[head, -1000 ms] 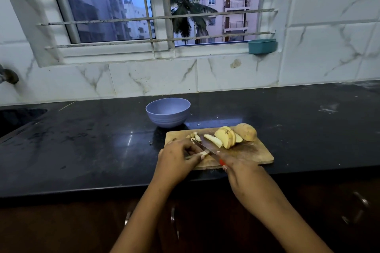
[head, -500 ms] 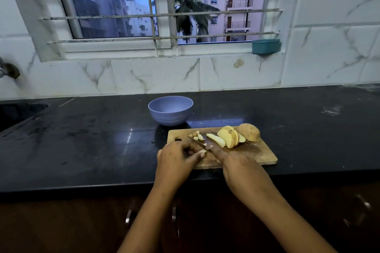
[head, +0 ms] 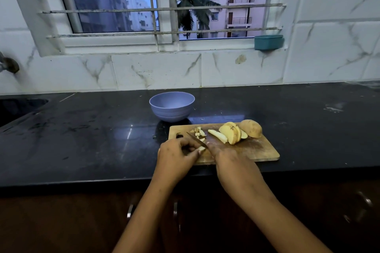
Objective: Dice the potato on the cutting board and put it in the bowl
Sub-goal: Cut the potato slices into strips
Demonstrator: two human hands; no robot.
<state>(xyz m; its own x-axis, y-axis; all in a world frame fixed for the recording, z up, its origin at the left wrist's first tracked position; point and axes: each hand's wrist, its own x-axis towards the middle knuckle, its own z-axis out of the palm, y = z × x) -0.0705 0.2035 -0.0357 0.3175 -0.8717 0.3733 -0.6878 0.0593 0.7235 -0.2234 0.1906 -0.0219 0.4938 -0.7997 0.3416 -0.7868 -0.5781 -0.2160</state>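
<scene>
A wooden cutting board lies near the counter's front edge. On it sit an uncut potato end, several slices leaning against it, one loose strip and a small pile of diced pieces. My left hand pinches a potato strip at the board's near left. My right hand grips a knife, whose blade points far-left across that strip. The handle is hidden in my palm. A lilac bowl stands just behind the board's left end.
The black counter stretches left toward a sink and right toward the wall. A teal tray sits on the window sill. A tap sticks out of the tiled wall at far left. Cabinet handles are below the counter.
The knife blade has shifted toward the far left over the strip, and my right hand has slid forward so the red handle no longer shows. The view has drifted slightly.
</scene>
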